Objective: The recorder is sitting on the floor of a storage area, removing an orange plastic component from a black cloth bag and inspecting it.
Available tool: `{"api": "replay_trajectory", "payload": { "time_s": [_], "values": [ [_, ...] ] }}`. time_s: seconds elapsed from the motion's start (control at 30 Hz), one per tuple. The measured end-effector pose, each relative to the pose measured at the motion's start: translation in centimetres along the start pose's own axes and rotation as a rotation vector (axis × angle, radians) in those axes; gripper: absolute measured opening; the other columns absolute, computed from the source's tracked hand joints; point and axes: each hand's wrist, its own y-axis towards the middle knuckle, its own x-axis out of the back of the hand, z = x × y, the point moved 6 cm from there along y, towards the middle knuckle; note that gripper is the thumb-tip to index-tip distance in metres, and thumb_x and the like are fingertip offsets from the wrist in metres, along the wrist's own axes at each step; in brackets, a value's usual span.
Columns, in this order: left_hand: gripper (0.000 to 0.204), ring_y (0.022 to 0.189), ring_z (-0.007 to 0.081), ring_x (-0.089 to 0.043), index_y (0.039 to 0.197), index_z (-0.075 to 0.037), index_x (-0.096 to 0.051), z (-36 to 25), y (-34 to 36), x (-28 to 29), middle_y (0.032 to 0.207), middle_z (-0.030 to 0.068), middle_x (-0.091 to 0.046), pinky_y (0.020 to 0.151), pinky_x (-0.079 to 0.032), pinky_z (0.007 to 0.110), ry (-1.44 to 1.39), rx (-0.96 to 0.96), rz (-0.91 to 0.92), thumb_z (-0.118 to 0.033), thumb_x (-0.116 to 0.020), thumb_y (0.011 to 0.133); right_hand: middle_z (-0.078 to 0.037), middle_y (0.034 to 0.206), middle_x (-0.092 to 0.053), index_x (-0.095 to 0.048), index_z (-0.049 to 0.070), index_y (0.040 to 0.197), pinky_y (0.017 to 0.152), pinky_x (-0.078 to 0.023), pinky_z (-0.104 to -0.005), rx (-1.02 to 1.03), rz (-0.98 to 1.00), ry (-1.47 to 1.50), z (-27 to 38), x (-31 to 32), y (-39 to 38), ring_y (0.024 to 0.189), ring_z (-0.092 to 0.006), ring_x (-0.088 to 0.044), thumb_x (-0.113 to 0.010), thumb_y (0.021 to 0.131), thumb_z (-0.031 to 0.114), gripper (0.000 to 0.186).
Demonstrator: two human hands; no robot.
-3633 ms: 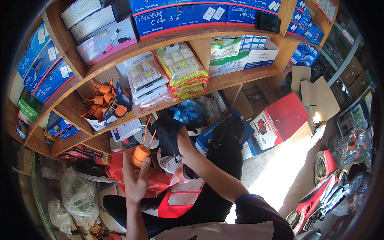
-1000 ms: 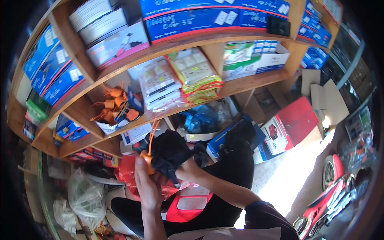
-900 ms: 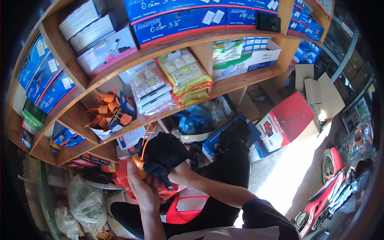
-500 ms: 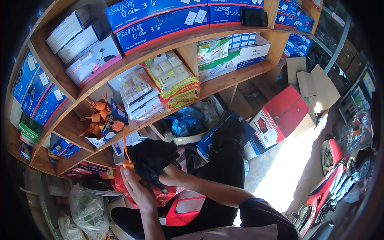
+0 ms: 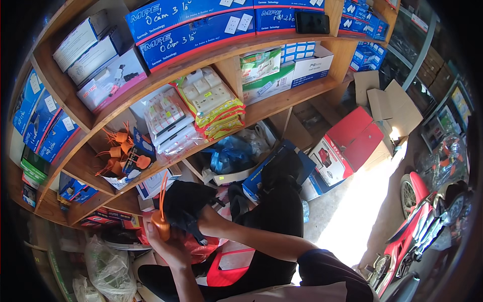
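Holder (image 5: 161,227), orange, one: pinched in left hand (image 5: 170,246) | Cloth (image 5: 185,202), black: bunched in right hand (image 5: 209,221) (fingers hidden from me), beside holder | Risk: cloth may snag cords (image 5: 162,196), tugging holder loose

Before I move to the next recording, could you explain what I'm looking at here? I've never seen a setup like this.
There is no machine here: someone is working bare-handed. The view comes from the left of two wide fisheye cameras worn on the head and looking down, so straight edges bend near the rim. The left hand holds an orange fitting with orange wires sticking up. The right hand is largely hidden by a black cloth beside the fitting, so its grip can't be made out. Ahead, wooden shelves carry blue boxes, a dark phone, packets of white sockets and a cluster of similar orange fittings. At the right stands a red motorbike.
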Motion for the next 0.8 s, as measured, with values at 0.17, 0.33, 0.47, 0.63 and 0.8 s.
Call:
{"api": "replay_trajectory", "payload": {
  "time_s": [0.17, 0.33, 0.47, 0.63, 0.8],
  "values": [
    [0.035, 0.073, 0.0105, -0.054, 0.111, -0.009, -0.050, -0.2, -0.1, -0.5, 0.086, 0.0014, -0.054, 0.062, -0.042, 0.023, -0.104, -0.124, 0.062, -0.042, -0.049, 0.100, -0.013, 0.116, -0.063, -0.058, 0.002, 0.126, 0.092, -0.045, -0.0363, -0.141, 0.217, 0.064, -1.0, -1.6, -0.8, 0.104, -0.0210, -0.059, -0.061, 0.098, 0.020, 0.034],
    [0.032, 0.081, 0.0120, -0.052, 0.105, -0.005, -0.049, 0.4, 1.1, 0.4, 0.091, 0.0036, -0.051, 0.074, -0.042, 0.024, 0.313, -0.402, -0.179, -0.037, -0.045, 0.105, -0.013, 0.124, -0.060, -0.054, 0.003, 0.133, 0.098, -0.043, -0.0365, -0.222, 0.248, 0.143, -2.7, -2.5, -1.1, 0.112, -0.0227, -0.056, -0.062, 0.099, 0.021, 0.039],
    [0.035, 0.082, 0.0146, -0.051, 0.102, -0.002, -0.048, 0.9, 0.5, -0.5, 0.092, 0.0061, -0.050, 0.077, -0.041, 0.028, 0.496, -0.552, -0.125, -0.037, -0.047, 0.106, -0.014, 0.130, -0.057, -0.051, 0.005, 0.138, 0.103, -0.041, -0.0366, -0.267, 0.217, 0.169, -4.3, -1.8, -1.2, 0.119, -0.0240, -0.053, -0.062, 0.099, 0.021, 0.043],
    [0.037, 0.082, 0.0135, -0.050, 0.097, -0.001, -0.050, 0.8, 1.6, -0.8, 0.092, 0.0056, -0.051, 0.076, -0.042, 0.028, 0.446, -0.473, -0.163, -0.037, -0.047, 0.106, -0.014, 0.138, -0.054, -0.048, 0.006, 0.144, 0.110, -0.038, -0.0368, -0.298, 0.196, 0.167, -5.7, -1.3, -1.6, 0.128, -0.0256, -0.050, -0.062, 0.100, 0.022, 0.049],
    [0.029, 0.084, 0.0093, -0.054, 0.098, -0.009, -0.051, 0.9, 4.3, -0.6, 0.091, -0.0015, -0.051, 0.080, -0.046, 0.027, 0.085, -0.175, -0.200, -0.035, -0.043, 0.108, -0.013, 0.150, -0.048, -0.038, 0.010, 0.155, 0.117, -0.034, -0.0359, -0.110, 0.176, -0.038, -3.5, -1.3, 0.4, 0.140, -0.0270, -0.044, -0.061, 0.102, 0.027, 0.060]
  ]
}}
